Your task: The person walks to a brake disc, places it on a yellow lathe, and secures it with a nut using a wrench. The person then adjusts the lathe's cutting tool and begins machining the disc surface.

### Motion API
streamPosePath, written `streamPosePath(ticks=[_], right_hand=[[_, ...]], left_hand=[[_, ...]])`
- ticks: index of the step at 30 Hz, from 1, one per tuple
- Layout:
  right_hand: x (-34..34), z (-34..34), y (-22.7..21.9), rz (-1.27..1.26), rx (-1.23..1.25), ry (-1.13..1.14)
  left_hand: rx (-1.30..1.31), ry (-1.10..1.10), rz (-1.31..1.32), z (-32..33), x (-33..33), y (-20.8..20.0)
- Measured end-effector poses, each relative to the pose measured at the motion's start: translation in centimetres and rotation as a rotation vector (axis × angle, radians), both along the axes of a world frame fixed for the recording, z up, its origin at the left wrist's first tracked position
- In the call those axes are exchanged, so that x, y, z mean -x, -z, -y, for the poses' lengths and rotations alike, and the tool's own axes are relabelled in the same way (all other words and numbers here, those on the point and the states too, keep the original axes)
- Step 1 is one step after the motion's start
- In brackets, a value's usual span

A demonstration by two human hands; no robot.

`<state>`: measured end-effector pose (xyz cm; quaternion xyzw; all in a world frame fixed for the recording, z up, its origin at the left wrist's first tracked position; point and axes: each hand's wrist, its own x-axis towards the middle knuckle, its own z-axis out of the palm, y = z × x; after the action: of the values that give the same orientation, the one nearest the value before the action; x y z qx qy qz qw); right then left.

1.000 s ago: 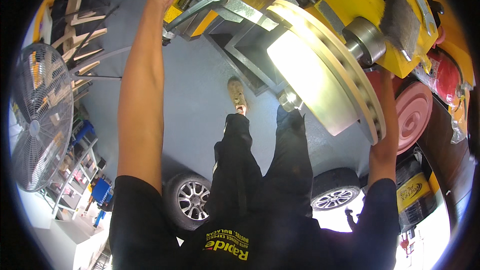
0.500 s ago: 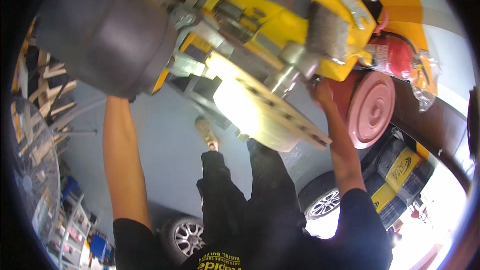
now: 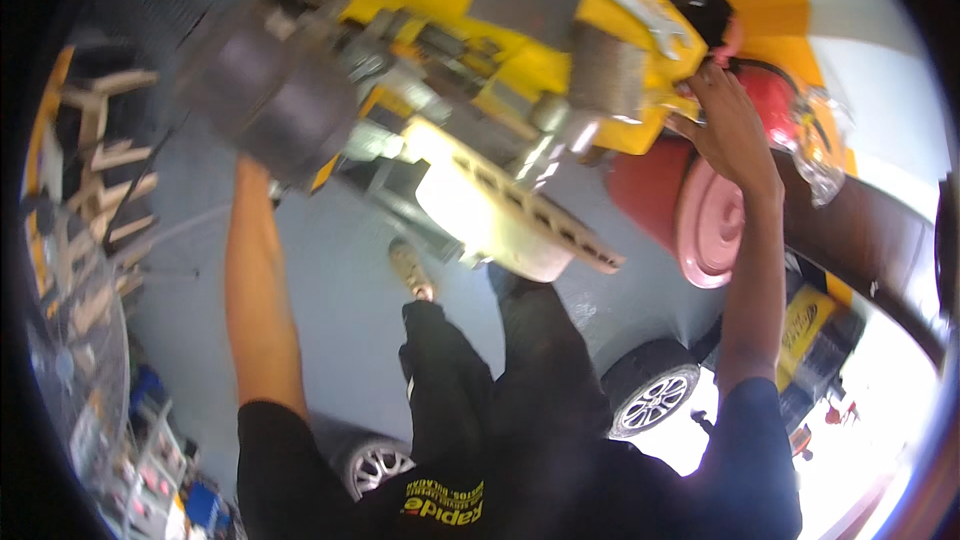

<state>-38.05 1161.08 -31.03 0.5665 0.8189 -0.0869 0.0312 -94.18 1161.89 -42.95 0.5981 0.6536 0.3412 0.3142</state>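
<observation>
A yellow brake lathe (image 3: 530,15) spans the upper middle, with a brake disc (image 3: 525,210) mounted edge-on beneath its metal parts and brightly lit on one face. At its left end is a large black cylindrical housing (image 3: 270,95), blurred. My left hand (image 3: 252,176) reaches up behind this housing; its fingers are hidden. By the machine's right corner, my right hand (image 3: 728,125) is raised with thumb and fingers apart, nothing visible between them. The fingertips are close to the yellow edge; contact is unclear. A wrench (image 3: 630,0) lies along the machine's top.
A red drum with a pink lid (image 3: 712,225) stands below my right hand, near a red rounded container (image 3: 768,100). Wheels (image 3: 655,390) are on the floor by my legs. Wooden racking (image 3: 95,140) and a fan guard (image 3: 80,340) line the left side.
My right hand has moved up and right, from beside the metal shaft under the machine to its right corner, and its fingers have spread. The view has shifted; my left arm stays at the housing.
</observation>
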Motion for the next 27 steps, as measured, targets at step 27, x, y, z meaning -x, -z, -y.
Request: streamPosePath(ticks=[27], right_hand=[[37.7, 17.7, -4.2, 0.373, -0.093, 0.072]], left_hand=[[-0.184, 0.210, 0.190, -2.6, 2.7, 8.0]])
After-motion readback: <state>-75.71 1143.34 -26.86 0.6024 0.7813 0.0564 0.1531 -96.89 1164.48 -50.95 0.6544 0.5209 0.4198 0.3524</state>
